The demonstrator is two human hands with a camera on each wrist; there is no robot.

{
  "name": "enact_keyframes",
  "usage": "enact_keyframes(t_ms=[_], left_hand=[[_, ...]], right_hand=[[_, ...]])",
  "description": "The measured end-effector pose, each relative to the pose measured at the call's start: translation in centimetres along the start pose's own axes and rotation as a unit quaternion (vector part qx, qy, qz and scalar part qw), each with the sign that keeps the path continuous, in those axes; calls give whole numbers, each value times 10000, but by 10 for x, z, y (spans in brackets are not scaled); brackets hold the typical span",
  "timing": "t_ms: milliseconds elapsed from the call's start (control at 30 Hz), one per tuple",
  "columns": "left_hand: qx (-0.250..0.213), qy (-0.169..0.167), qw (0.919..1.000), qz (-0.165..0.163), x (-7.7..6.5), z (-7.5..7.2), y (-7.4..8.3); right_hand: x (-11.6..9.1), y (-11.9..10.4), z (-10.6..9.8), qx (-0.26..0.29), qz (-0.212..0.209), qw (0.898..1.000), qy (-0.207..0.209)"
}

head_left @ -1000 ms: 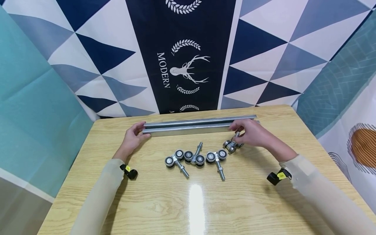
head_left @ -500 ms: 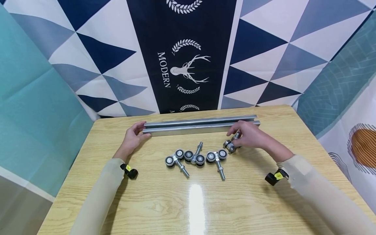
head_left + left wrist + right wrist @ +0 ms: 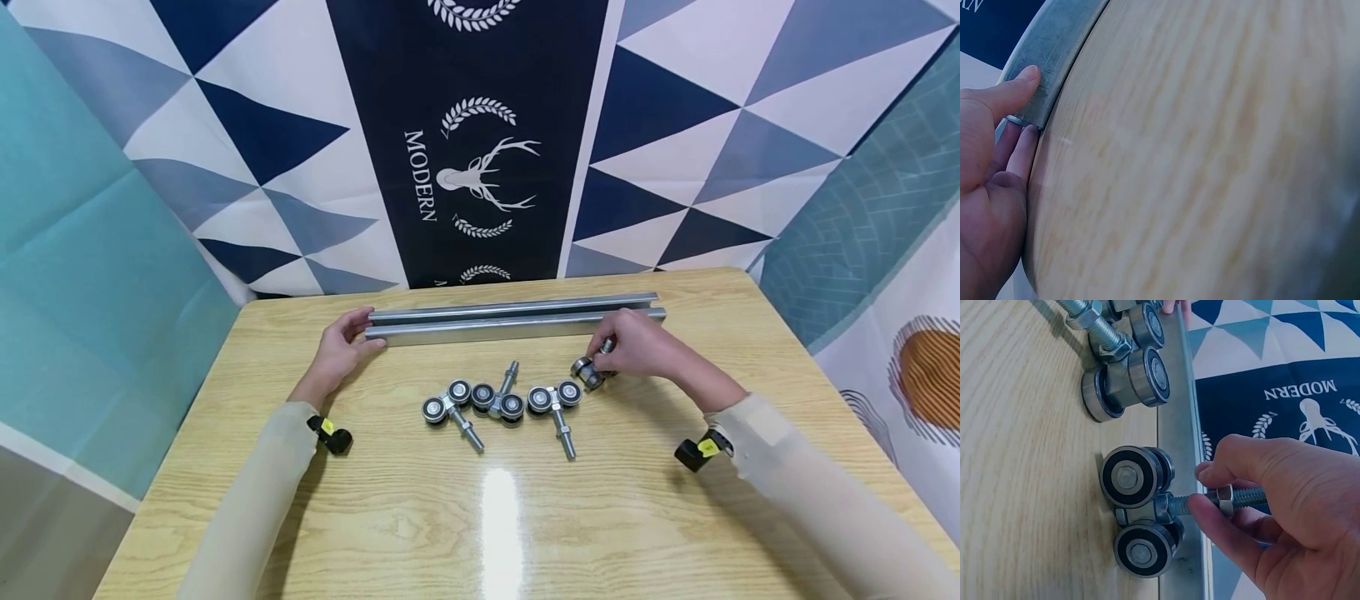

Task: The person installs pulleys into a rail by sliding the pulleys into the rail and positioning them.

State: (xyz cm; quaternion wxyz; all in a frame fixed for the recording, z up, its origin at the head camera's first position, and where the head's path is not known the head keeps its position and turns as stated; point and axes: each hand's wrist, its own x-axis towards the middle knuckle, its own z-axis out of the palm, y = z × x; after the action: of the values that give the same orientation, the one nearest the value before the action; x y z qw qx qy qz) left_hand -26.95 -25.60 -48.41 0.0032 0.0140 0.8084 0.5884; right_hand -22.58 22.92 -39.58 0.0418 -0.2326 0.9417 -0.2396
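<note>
A long steel channel rail (image 3: 480, 332), with a dark slot along its top, lies across the back of the table. At its left end, my left hand (image 3: 336, 354) grips it, the thumb (image 3: 1025, 80) on the front face and other fingers at the end. Close to the rail's right part, my right hand (image 3: 637, 343) pinches the threaded bolt (image 3: 1249, 497) of a trolley roller (image 3: 1141, 512). The roller's wheels are down by the tabletop, partly hidden by the hand in the head view; whether they touch the table I cannot tell.
Three more trolley rollers lie in a row before the rail: a left one (image 3: 447, 403), a middle one (image 3: 498, 405) and a right one (image 3: 554, 398). The wooden table (image 3: 405, 517) ends at a patterned cloth wall (image 3: 480, 183).
My right hand has come slightly lower, off the rail's front edge, and its fingers have closed on the roller's bolt. The left hand stays in place on the rail.
</note>
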Motion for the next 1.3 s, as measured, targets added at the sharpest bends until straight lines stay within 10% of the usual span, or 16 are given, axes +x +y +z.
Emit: enact_keyframes(t_ms=[1300], left_hand=[[-133, -54, 9999, -12, 0, 0, 2]], right_hand=[[2, -10, -23, -189, 3, 9998, 14]])
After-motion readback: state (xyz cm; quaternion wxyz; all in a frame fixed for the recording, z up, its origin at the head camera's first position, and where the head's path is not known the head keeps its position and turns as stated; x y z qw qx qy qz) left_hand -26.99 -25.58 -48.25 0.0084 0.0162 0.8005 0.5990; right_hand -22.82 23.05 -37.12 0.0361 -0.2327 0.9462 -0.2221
